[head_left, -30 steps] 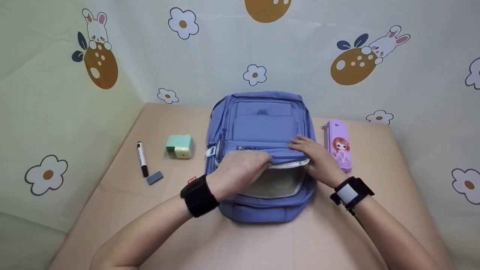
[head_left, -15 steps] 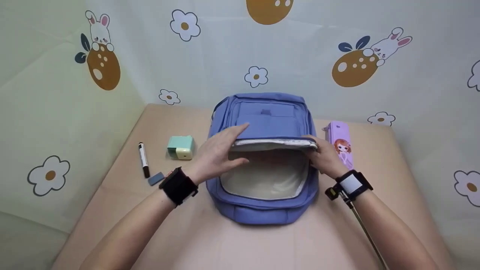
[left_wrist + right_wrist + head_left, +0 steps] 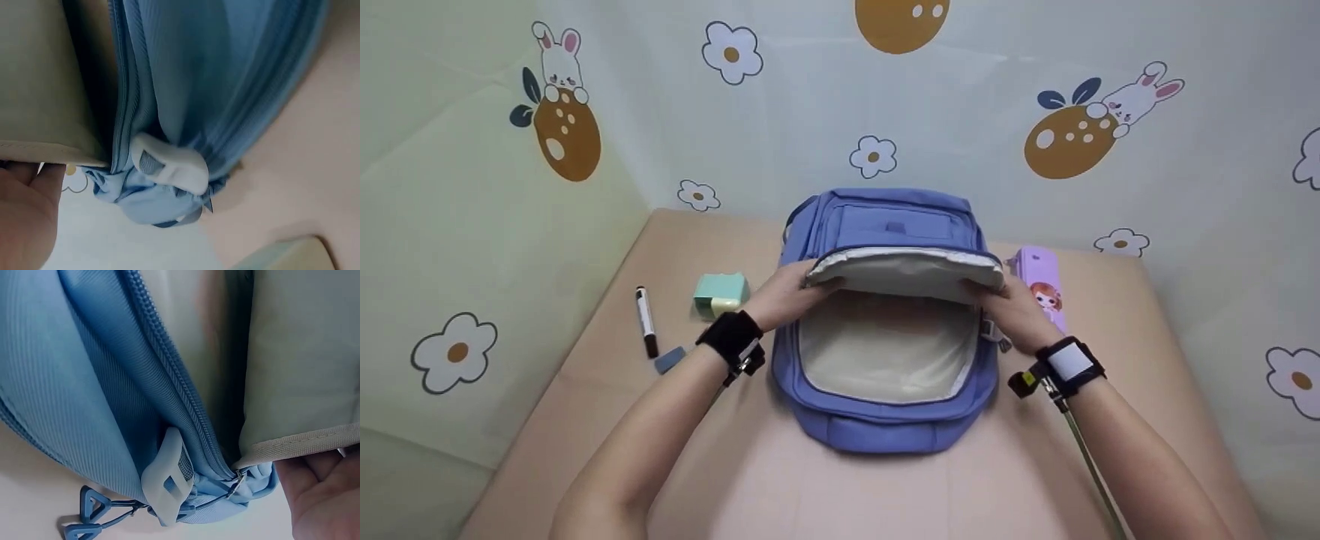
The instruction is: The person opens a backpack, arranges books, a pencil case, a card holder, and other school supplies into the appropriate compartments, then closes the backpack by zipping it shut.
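Left hand [image 3: 786,294] and right hand [image 3: 1014,311] hold the backpack [image 3: 885,405] flap [image 3: 906,271] between them.

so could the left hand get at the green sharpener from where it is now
Probably yes. The left hand grips the backpack flap's edge, and the green sharpener stands just to its left on bare table, nothing between them. It would have to release the flap first.

bare forearms, a black band on each wrist [image 3: 731,337] (the right band [image 3: 1069,365] bears a white patch, cable trailing).
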Action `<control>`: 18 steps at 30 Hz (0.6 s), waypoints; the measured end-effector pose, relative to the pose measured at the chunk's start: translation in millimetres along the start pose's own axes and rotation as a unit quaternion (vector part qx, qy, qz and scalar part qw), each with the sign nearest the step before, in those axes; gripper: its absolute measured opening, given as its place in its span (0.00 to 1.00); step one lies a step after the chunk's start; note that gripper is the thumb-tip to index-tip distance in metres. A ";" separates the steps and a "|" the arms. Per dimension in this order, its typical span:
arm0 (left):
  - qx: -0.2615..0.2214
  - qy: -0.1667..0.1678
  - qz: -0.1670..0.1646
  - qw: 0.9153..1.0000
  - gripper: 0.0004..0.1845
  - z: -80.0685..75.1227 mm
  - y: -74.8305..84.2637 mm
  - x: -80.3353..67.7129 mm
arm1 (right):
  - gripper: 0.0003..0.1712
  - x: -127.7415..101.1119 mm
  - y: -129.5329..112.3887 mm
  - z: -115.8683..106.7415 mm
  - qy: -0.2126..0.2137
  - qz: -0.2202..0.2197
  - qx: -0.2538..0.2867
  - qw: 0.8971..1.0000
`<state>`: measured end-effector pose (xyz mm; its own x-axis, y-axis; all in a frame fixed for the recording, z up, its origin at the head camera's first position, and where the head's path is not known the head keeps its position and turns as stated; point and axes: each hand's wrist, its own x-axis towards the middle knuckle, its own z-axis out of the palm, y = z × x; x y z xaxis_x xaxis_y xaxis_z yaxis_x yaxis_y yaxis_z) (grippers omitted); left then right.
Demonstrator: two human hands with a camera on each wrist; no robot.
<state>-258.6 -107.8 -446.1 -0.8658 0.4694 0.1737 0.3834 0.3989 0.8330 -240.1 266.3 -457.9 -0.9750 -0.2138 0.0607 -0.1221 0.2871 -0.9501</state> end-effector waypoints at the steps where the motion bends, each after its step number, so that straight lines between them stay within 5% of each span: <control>1: 0.004 0.004 -0.002 1.000 0.21 0.5 0.2 1.6 | 0.26 0.2 -0.4 0.0 0.000 0.002 0.006 1.000; 8: 0.034 0.042 0.002 0.999 0.21 3.9 3.0 7.8 | 0.28 -0.2 -2.5 -0.3 -0.001 -0.004 -0.007 1.000; 18: 0.017 0.080 -0.036 0.996 0.19 13.4 3.1 10.7 | 0.26 -13.5 0.6 -5.2 -0.011 -0.016 -0.076 0.997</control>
<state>-262.3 -91.0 -448.6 -0.9304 0.3084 0.1981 0.3269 0.4539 0.8289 -228.0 274.2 -457.7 -0.9658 -0.2459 0.0817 -0.1817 0.4182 -0.8900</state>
